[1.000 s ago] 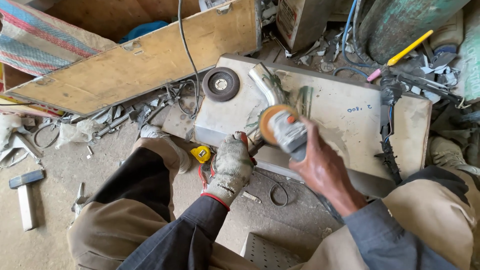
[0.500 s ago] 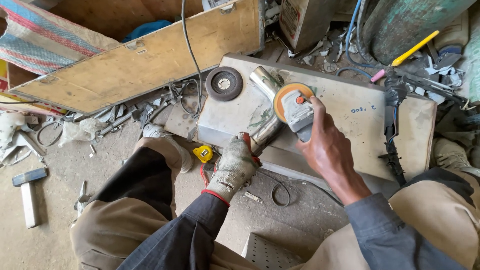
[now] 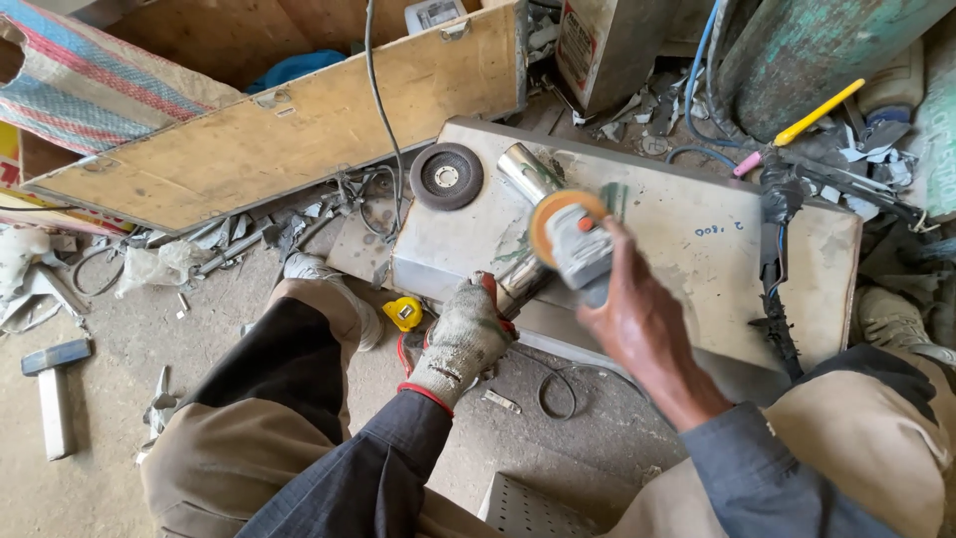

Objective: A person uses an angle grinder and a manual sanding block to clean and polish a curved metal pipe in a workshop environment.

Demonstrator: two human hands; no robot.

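Head view: gloved left hand (image 3: 463, 339) fingers clamp the shiny steel tube (image 3: 528, 224) just below the angle grinder (image 3: 573, 244), gripped in the bare right hand (image 3: 637, 319); a firm, steady hold seems key.

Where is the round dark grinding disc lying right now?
In the head view, the round dark grinding disc lies flat on the near-left corner of the grey metal slab, left of the shiny metal tube, below the wooden board.
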